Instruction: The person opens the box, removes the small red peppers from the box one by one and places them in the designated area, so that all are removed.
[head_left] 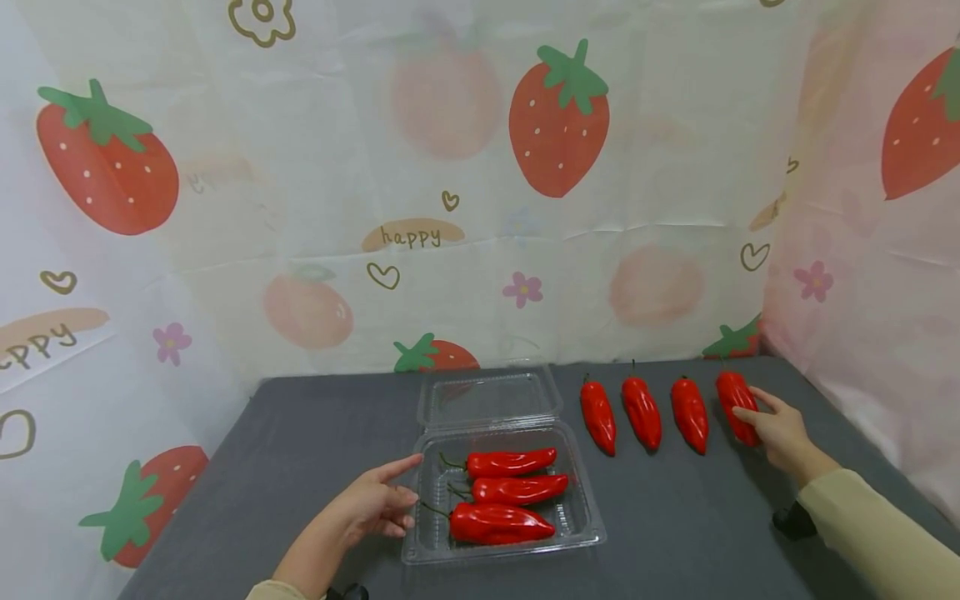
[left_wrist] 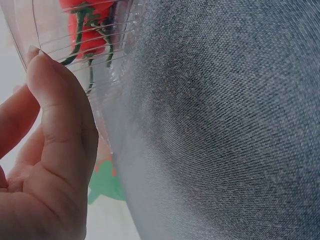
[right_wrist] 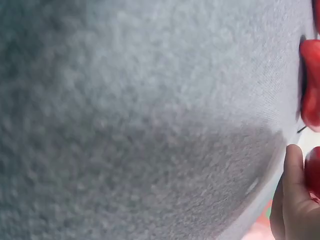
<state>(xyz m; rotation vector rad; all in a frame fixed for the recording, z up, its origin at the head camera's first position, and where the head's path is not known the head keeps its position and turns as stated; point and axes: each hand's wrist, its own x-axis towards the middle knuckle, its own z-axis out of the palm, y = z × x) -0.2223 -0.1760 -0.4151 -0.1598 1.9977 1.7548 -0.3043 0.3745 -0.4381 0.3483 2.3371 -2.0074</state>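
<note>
At the right, my right hand (head_left: 783, 429) pinches a red pepper (head_left: 735, 404) between thumb and fingers, the stem end pointing away from me. The same pepper (right_wrist: 313, 172) shows at the edge of the right wrist view. Beside the left wall of an open clear plastic box (head_left: 581, 500), my left hand (head_left: 375, 504) has its index finger stretched out to the rim, the other fingers loosely bent. In the left wrist view the thumb (left_wrist: 60, 105) overlaps the box's ridged wall. Three red peppers (head_left: 502, 523) lie sideways inside the box, their green stems to the left.
Three more red peppers (head_left: 641, 412) lie in a row on the grey cloth-covered table (head_left: 300, 450), between the box and my right hand. The clear lid (head_left: 487, 400) is folded back behind the box. A strawberry-printed curtain (head_left: 465, 208) encloses the table's back and sides.
</note>
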